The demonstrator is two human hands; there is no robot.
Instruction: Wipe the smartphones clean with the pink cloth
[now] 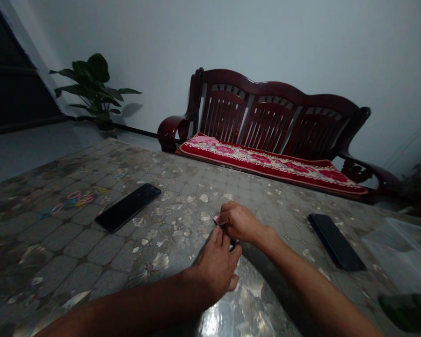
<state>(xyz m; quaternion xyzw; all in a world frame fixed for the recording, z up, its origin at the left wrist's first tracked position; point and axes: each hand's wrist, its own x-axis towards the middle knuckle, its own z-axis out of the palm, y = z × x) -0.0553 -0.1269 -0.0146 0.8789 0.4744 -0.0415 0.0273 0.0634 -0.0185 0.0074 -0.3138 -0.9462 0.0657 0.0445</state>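
On the surface (pixel 182 187), centre: you are holding both hands close together, right of a black phone (pixel 128 207).
Right hand (pixel 240 222): fingers are pinching a small pink piece (pixel 217 219), just above the surface.
Left hand (pixel 215 264): fingers are resting beside it; whether they are gripping anything, you cannot tell.
Progress: coloured bands (pixel 73 199) are lying loose far left; the work looks barely begun.

The right hand (pixel 240 222) pinches a small pink piece (pixel 218 219) over the patterned table (pixel 91 262), the left hand (pixel 215 269) just beside that piece, one dark phone (pixel 128 207) left of it, another phone (pixel 337 241) right of it.
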